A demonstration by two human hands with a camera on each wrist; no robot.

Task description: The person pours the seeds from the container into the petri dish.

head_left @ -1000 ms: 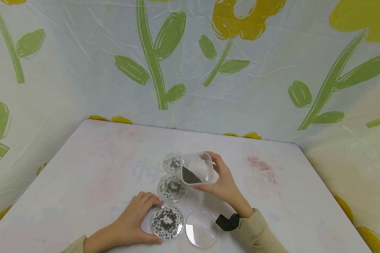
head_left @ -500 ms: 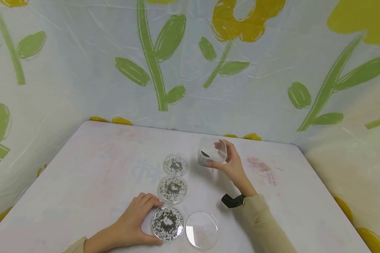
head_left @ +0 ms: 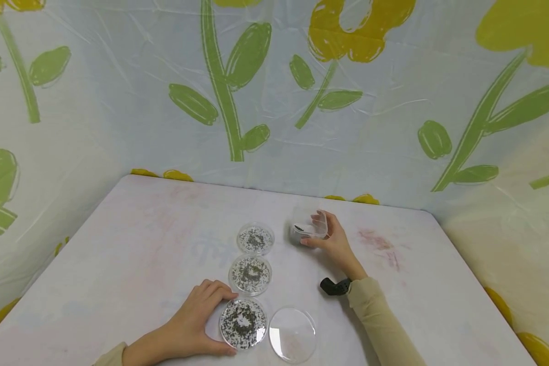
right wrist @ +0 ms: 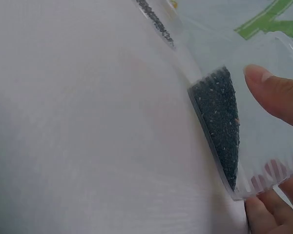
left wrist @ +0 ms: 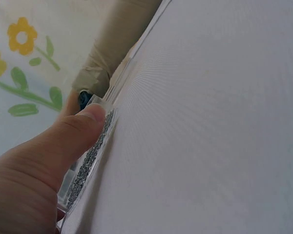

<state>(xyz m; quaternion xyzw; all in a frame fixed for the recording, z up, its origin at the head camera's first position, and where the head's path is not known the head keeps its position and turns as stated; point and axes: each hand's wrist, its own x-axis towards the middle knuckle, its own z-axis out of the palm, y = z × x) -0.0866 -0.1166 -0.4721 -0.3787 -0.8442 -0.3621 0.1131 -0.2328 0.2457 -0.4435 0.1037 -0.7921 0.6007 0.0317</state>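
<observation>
the left hand point(head_left: 189, 325) rested on the table point(head_left: 132, 244) at the near edge, fingers curled around the left rim of the nearest dish point(head_left: 243, 323), thumb pressed against its side wall. in the left wrist view the thumb point(left wrist: 83, 124) lay flat on the clear rim, with the dark seeds showing through just below it. that dish stood flat, seeds spread in a ring over its floor.

beyond it, two smaller dishes formed a line running away from the person: the middle dish point(head_left: 250, 274), then the far dish point(head_left: 254, 239), each holding scattered seeds, each just apart from its neighbour. a clear lid point(head_left: 292, 335) lay flat just to the right of the nearest dish, seemingly touching it.

further right and further back, the right hand point(head_left: 334, 244) held a small clear tub point(head_left: 308, 227) at the table surface, level with the far dish and near it. the fingers wrapped the tub's right side, the thumb at its near edge. in the right wrist view the tub point(right wrist: 244, 126) was tilted, its seeds point(right wrist: 217, 122) banked into one corner, one fingertip point(right wrist: 273, 95) pressed on the wall.

the lid lay between the two hands, towards the person from the right hand and nearer to the left. a black strap point(head_left: 334, 287) sat on the right wrist.
</observation>
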